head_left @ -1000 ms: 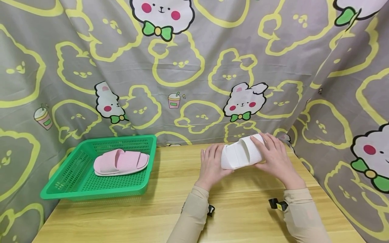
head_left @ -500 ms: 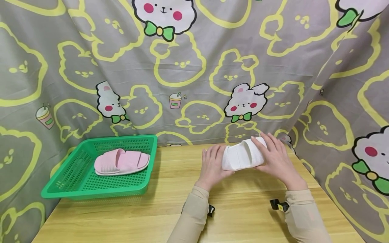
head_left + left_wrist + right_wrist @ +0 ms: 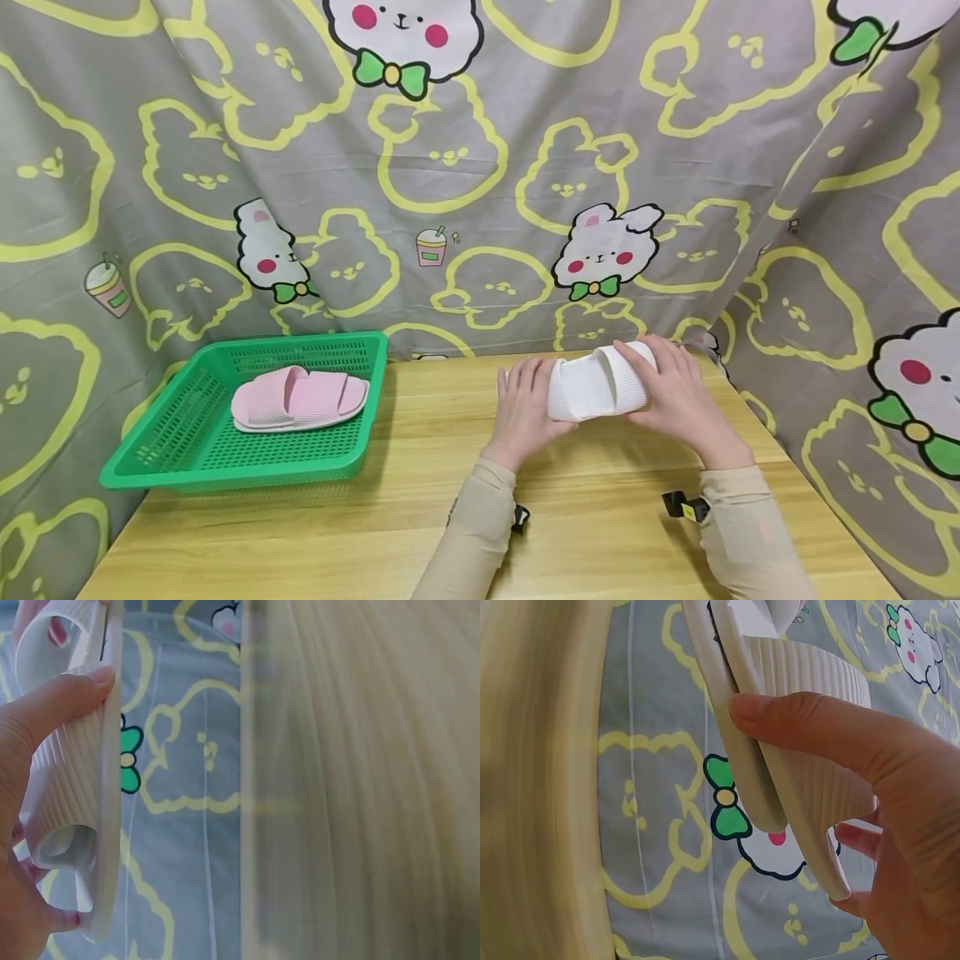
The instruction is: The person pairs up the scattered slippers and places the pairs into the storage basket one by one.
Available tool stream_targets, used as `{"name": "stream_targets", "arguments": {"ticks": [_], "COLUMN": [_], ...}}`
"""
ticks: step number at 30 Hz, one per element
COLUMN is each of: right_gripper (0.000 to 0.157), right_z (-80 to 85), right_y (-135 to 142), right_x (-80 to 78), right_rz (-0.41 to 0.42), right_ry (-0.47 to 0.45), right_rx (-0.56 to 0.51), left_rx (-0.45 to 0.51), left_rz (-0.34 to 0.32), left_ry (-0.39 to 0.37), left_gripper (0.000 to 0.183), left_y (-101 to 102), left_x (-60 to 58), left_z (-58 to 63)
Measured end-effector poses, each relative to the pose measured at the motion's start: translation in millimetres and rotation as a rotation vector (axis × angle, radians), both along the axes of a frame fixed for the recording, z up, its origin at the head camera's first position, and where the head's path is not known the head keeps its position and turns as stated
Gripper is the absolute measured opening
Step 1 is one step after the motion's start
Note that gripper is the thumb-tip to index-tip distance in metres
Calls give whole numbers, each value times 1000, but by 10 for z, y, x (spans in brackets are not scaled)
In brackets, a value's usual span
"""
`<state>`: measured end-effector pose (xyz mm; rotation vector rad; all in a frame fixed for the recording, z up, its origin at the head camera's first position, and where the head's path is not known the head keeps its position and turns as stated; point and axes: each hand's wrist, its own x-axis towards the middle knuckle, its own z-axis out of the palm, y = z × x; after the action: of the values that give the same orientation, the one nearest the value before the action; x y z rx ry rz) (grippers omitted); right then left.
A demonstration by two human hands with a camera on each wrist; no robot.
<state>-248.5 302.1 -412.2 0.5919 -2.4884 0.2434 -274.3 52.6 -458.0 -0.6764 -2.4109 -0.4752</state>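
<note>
A pair of white slippers [image 3: 588, 387] is held above the table, nested together with a strap towards each end. My left hand [image 3: 521, 408] grips the left end, its thumb on the sole edge beside the ribbed strap [image 3: 64, 772]. At the other end my right hand [image 3: 678, 396] holds the pair, thumb across the edge of the soles. Two soles [image 3: 742, 750] lie against each other in the right wrist view, with a narrow gap between them. Pink slippers [image 3: 315, 398] rest in a green basket [image 3: 240, 479] to the left.
The wooden table [image 3: 442, 467] runs up to a patterned curtain [image 3: 465, 183] at the back, with more curtain on both sides. A black wrist device [image 3: 684, 506] sits at the right cuff, and another [image 3: 521, 520] at the left.
The right end of the white slippers has dipped slightly. My right hand's fingers have come down closer over that end. The left hand and the basket have hardly moved.
</note>
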Motion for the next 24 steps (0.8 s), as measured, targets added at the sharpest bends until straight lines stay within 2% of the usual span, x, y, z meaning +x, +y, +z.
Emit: {"name": "stream_targets", "arguments": {"ticks": [14,24], "right_gripper": [110,109], "right_z": [6,-11], "right_y": [-71,-89], "right_x": [25,16], "right_rz": [-10,5], "right_ry": [-43,-24], "right_rx": [1,2], "left_rx": [11,-9], "left_rz": [-4,6], "left_ry": [-19,-52], "left_gripper": [105,106], "left_y": [-30,-21], "left_x": [-20,-12], "left_z": [-6,-1]}}
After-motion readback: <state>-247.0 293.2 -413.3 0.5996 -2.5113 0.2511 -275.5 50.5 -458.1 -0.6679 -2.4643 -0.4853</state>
